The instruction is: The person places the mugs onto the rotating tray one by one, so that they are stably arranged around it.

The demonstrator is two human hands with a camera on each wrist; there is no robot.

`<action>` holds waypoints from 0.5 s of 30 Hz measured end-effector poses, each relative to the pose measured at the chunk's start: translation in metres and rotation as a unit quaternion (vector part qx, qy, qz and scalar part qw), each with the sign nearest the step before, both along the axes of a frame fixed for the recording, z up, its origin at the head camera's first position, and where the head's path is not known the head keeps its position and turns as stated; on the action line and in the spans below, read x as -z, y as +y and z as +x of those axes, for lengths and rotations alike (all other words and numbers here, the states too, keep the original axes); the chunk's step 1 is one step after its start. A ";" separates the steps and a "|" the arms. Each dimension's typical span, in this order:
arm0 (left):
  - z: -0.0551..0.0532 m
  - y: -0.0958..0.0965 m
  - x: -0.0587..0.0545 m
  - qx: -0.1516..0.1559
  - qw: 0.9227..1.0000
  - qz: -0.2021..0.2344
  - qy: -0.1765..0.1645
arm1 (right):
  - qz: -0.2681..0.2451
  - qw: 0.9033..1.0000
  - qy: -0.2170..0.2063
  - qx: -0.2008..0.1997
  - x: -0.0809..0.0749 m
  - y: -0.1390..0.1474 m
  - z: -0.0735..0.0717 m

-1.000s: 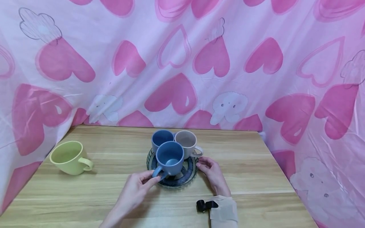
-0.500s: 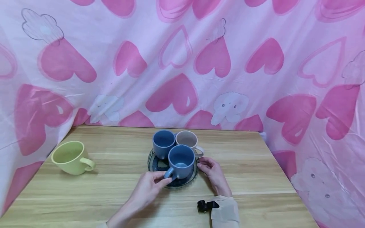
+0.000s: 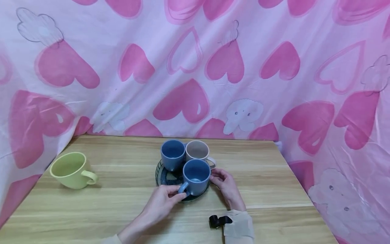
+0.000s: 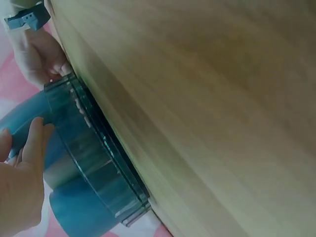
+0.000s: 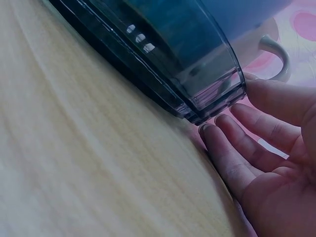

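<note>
My left hand (image 3: pixel 159 203) pinches the handle of a blue mug (image 3: pixel 196 178) over the front right of a round, dark glass dish (image 3: pixel 161 178). In the left wrist view this mug (image 4: pixel 24 116) overlaps the dish's see-through wall (image 4: pixel 94 143). Behind it, a second blue mug (image 3: pixel 173 156) and a beige mug (image 3: pixel 197 149) stand on the dish close together. My right hand (image 3: pixel 226 189) rests at the dish's right edge. Its relaxed fingers (image 5: pixel 242 143) touch the outside of the wall, with the thumb up at the rim.
A light green mug (image 3: pixel 70 171) stands by itself at the table's left side, its handle to the right. The wooden table (image 3: pixel 274 189) meets a pink heart-patterned cloth (image 3: pixel 182 44) behind and at both sides. A small black device (image 3: pixel 220 221) is strapped to the right wrist.
My left hand has moved the blue mug right and nearer to me, over the front right of the dish. The right hand stays at the dish's edge.
</note>
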State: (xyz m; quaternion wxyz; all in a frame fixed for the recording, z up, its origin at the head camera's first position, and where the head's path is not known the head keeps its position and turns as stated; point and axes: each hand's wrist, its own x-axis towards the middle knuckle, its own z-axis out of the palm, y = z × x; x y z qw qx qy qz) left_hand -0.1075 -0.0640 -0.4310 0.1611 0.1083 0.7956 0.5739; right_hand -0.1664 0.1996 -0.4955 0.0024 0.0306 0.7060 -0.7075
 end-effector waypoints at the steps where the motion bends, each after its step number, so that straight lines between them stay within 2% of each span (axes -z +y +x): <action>1: 0.000 0.001 0.000 0.000 1.000 0.001 -0.004 | 0.002 1.000 0.004 -0.001 0.001 0.000 0.000; 6: -0.002 0.005 0.002 0.004 1.000 0.000 -0.001 | -0.002 1.000 0.020 0.001 0.001 -0.001 0.000; 15: -0.007 0.007 0.004 0.011 1.000 -0.012 0.003 | 0.004 1.000 0.013 0.008 0.001 0.000 -0.001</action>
